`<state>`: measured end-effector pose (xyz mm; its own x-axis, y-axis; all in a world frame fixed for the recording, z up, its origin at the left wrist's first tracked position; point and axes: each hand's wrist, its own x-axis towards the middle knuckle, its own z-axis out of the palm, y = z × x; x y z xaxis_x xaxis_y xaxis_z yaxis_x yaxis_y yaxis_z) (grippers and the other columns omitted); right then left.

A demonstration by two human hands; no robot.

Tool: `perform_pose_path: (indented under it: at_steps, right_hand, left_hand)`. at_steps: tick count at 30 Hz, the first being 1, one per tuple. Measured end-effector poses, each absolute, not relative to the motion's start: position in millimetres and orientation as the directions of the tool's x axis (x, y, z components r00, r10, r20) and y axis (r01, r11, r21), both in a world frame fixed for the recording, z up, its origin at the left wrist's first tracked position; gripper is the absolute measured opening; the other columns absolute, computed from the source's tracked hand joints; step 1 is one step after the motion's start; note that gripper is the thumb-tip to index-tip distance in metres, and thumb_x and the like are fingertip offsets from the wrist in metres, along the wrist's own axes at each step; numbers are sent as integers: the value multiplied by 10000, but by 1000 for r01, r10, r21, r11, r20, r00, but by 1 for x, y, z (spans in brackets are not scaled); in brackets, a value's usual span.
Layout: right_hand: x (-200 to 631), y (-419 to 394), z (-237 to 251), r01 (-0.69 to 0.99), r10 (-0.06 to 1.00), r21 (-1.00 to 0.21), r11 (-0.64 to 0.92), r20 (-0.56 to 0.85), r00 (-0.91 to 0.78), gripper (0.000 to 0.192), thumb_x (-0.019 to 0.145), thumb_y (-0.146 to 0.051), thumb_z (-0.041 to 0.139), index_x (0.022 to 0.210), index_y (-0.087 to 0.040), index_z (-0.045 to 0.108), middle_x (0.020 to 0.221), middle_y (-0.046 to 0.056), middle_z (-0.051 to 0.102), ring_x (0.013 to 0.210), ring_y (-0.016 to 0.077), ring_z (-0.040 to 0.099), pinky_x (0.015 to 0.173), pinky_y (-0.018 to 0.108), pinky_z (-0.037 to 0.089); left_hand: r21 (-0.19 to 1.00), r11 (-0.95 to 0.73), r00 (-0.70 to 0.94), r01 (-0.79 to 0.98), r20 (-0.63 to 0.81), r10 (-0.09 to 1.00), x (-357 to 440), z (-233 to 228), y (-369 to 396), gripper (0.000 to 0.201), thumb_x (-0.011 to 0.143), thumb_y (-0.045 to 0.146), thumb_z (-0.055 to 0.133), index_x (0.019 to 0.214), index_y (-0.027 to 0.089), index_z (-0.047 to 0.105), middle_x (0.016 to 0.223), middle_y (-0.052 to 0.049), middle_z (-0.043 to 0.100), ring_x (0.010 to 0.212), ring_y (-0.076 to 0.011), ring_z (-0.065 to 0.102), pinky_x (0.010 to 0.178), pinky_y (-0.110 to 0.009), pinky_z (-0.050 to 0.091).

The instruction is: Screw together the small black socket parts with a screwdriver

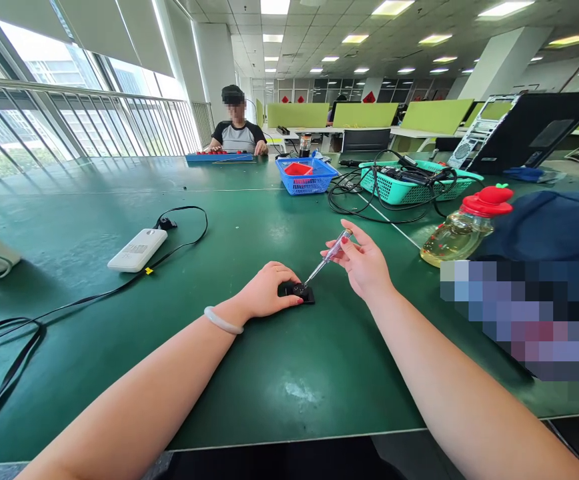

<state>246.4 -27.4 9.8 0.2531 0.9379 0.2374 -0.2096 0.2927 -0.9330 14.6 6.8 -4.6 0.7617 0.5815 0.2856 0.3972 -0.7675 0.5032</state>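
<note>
My left hand (272,290) is closed around a small black part (300,291) lying on the green table (229,373), with thumb and fingers on either side of it. What kind of part it is, I cannot make out. In my right hand (364,263) a screwdriver (327,259) with a clear handle is pinched between thumb and fingers. It slants down to the left, and its tip meets the top of the black part. The fingers of my left hand hide the part's left side.
A white power bank (138,251) with a black cable lies left. Beyond are a blue basket (309,180) and a teal basket (394,190) with tangled cables. At right stand a red-capped bottle (457,233) and dark cloth (554,223). A person (238,133) sits at the far end.
</note>
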Motion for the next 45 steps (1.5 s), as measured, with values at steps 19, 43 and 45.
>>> perform_pose_path:
  at_steps: [19, 43, 45]
  right_hand:
    - [246, -26, 8, -197, 912, -933, 302, 222, 344, 616, 651, -539, 860, 1166, -291, 632, 725, -44, 707, 784, 205, 745, 847, 438, 601]
    - [236, -29, 15, -326, 928, -944, 45, -81, 363, 112, 914, -218, 662, 848, -212, 572, 675, -8, 718, 613, 141, 729, 715, 274, 618]
    - [236, -28, 15, -356, 921, -934, 12, -128, 367, 116, 941, -190, 616, 839, -206, 563, 670, 1, 717, 605, 139, 730, 698, 263, 619]
  left_hand:
    - [514, -759, 766, 399, 269, 584, 14, -5, 7, 281, 811, 410, 733, 1040, 248, 716, 1136, -59, 723, 1183, -271, 580, 1073, -451, 424]
    - [491, -764, 759, 419, 273, 592, 16, -7, 7, 293, 815, 413, 737, 1040, 227, 712, 1109, -59, 727, 1147, -270, 588, 1053, -448, 433]
    - [483, -769, 758, 419, 279, 589, 16, -7, 6, 297, 814, 416, 736, 1042, 227, 711, 1106, -57, 730, 1139, -266, 594, 1060, -446, 429]
